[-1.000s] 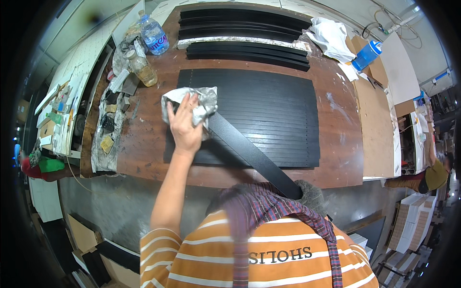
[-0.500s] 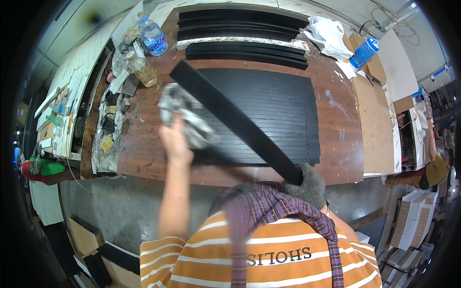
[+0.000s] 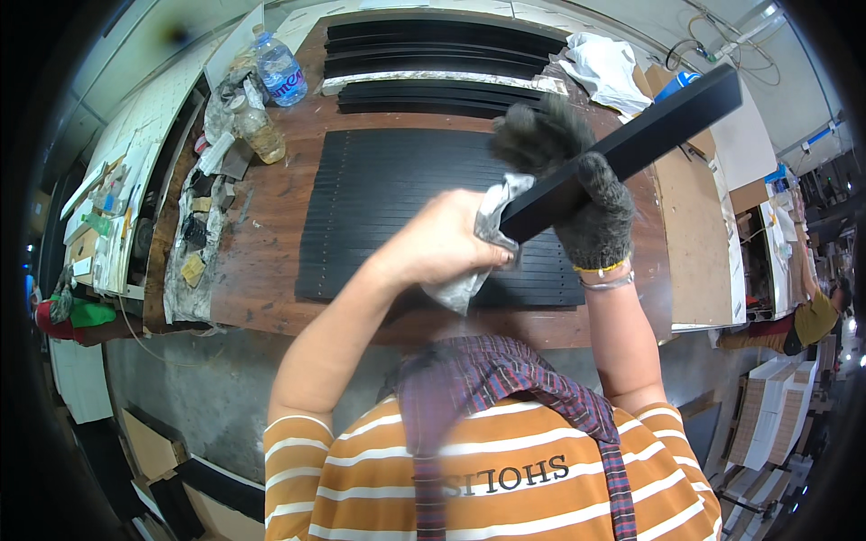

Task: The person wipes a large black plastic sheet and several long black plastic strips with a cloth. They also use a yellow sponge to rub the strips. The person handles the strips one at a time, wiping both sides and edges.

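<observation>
My bare left hand (image 3: 451, 239) is closed round a crumpled white-and-grey rag (image 3: 496, 207), which wraps the lower left end of a long black strip (image 3: 654, 131). The strip slants up to the right, raised over the table. My right hand (image 3: 582, 185), in a dark grey knitted glove, has its fingers spread and blurred beyond the strip's upper edge. Its thumb lies over the strip, which crosses the palm. Beneath both hands, several black strips laid side by side form a flat panel (image 3: 388, 212) on the brown table (image 3: 262, 279).
More black strips (image 3: 433, 45) are stacked at the table's far side. A clear bottle (image 3: 280, 68) and a jar (image 3: 259, 131) stand at the far left, near dirty cloths and small blocks. At the far right lie a white cloth (image 3: 609, 72) and cardboard (image 3: 699, 234).
The strip has swung from slanting up left to slanting up right. My left hand with the rag has moved right onto its end. My right hand has risen and spread its fingers.
</observation>
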Available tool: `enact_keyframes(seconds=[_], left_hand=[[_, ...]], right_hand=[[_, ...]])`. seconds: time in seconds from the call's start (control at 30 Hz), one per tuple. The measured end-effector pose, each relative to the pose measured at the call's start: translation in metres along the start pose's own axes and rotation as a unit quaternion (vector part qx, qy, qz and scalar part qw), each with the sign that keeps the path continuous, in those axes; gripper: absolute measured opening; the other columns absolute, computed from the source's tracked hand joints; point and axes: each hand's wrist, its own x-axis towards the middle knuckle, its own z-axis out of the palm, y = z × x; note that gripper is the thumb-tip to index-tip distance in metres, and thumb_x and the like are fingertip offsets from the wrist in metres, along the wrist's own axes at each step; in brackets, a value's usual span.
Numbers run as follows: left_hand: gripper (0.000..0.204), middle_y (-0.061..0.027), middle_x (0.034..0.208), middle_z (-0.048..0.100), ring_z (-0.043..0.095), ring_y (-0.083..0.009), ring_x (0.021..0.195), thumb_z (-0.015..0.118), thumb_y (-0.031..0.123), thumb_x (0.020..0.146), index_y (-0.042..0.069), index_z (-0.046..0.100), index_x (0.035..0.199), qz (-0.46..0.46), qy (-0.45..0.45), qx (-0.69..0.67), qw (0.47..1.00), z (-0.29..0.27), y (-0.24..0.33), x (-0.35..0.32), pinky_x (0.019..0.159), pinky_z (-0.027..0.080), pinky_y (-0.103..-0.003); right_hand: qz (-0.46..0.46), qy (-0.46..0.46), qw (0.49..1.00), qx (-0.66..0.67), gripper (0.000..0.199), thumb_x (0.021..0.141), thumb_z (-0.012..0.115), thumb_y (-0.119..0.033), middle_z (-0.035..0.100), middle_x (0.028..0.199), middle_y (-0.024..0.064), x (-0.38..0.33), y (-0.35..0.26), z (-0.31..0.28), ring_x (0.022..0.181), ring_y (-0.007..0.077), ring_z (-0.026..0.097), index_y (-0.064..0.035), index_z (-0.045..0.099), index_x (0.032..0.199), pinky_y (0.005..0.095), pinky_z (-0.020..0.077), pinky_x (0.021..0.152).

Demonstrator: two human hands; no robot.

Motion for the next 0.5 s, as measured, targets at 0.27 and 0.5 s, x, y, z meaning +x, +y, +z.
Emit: enact_keyframes(seconds=[0.27, 0.5], left_hand=[[0.034, -0.0089, 0.088, 0.075, 0.067, -0.0129, 0.082, 0.079, 0.004, 0.068, -0.002, 0.075, 0.102, -0.275, -0.018, 0.032, 0.961, -0.029, -0.095, -0.109, 0.082, 0.054, -0.031], [0.042, -0.0084, 0.096, 0.075, 0.07, -0.0151, 0.088, 0.081, 0.013, 0.075, -0.001, 0.07, 0.113, -0.095, 0.214, 0.027, 0.972, -0.056, -0.008, -0.067, 0.083, 0.055, -0.032]], right_hand=[[-0.014, 0.114, 0.975, 0.188, 0.032, 0.1, 0.064, -0.037, 0.058, 0.075, 0.0037, -0.001, -0.049, -0.06, 0.078, 0.0231, 0.061, -0.0052, 0.061, 0.102, 0.0481, 0.0488, 0.093], [-0.025, 0.158, 0.971, 0.179, 0.031, 0.099, 0.066, -0.036, 0.058, 0.074, 0.0029, 0.001, -0.019, -0.054, 0.077, 0.0234, 0.061, -0.0045, 0.064, 0.099, 0.0503, 0.0485, 0.096]])
